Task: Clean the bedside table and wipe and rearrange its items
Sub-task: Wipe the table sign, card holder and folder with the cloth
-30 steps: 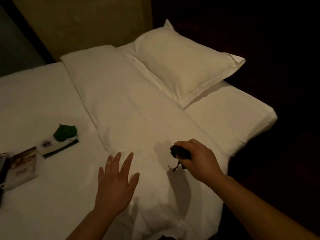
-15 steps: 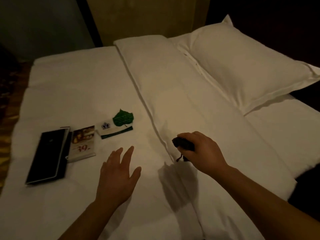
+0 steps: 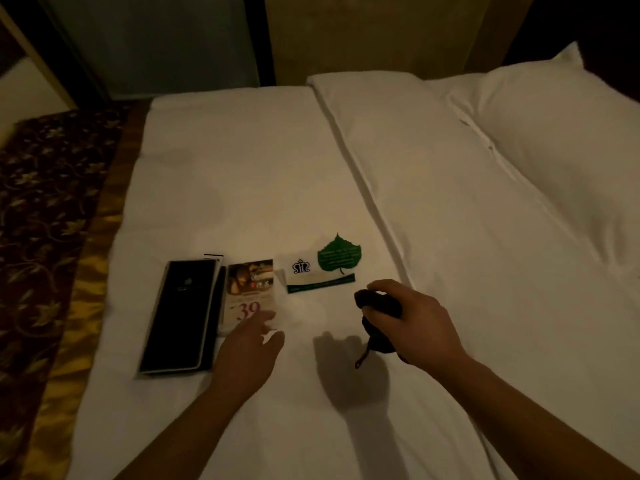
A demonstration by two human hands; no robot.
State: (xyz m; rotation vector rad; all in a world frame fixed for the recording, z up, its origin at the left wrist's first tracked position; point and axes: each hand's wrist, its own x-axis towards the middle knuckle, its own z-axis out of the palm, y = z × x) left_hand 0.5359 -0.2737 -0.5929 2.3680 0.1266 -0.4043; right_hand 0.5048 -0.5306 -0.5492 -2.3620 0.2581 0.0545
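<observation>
The bedsheet [image 3: 242, 168] is matt white cloth, softly creased. The black folder [image 3: 180, 313] has a smooth, faintly glossy cover. The leaflet [image 3: 247, 289] is shiny printed paper and the leaf-shaped card [image 3: 338, 254] matt green paper. The dark rag [image 3: 379, 303] is soft fabric, and the bed runner [image 3: 45, 209] is brocade with a golden sheen.

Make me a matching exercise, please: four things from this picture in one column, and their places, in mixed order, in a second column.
Things:
1. folder
2. leaflet
3. leaf card
4. cloth

Places:
a. gripped in the right hand
b. far left of the row on the bed
c. far right of the row
d. directly right of the folder

Pairs: 1-b, 2-d, 3-c, 4-a.
</observation>
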